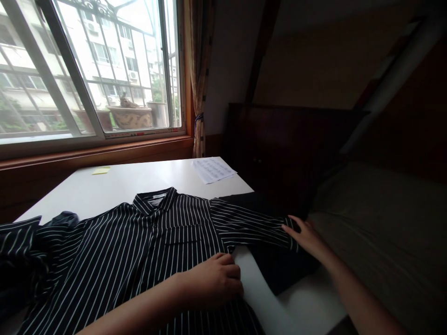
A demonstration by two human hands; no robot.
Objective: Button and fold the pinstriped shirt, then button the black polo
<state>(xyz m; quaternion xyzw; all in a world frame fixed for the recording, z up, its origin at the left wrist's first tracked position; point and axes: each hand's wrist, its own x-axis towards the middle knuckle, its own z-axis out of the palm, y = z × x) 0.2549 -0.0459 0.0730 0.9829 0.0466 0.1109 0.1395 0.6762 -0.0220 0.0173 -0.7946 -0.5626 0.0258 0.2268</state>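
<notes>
A black long-sleeved shirt with white stripes (181, 242) lies face up, its collar pointing away from me and its front closed. My right hand (305, 237) has its thumb and fingers around the cuff of the sleeve on the right, which is stretched out sideways. Lower down, my left hand (223, 279) is closed at the shirt's side edge below the armpit, its fingertips hidden. The other sleeve (21, 251) lies bunched at the left. Under the stretched sleeve is a dark cloth (279, 270).
The white table (139, 174) carries a yellow sticky note (101, 170) and printed papers (213, 170) at its far side. A small dark crumpled item (64, 218) lies behind the left sleeve. Beyond stand a barred window and a curtain (199, 93). A bed-like surface (377, 232) is at the right.
</notes>
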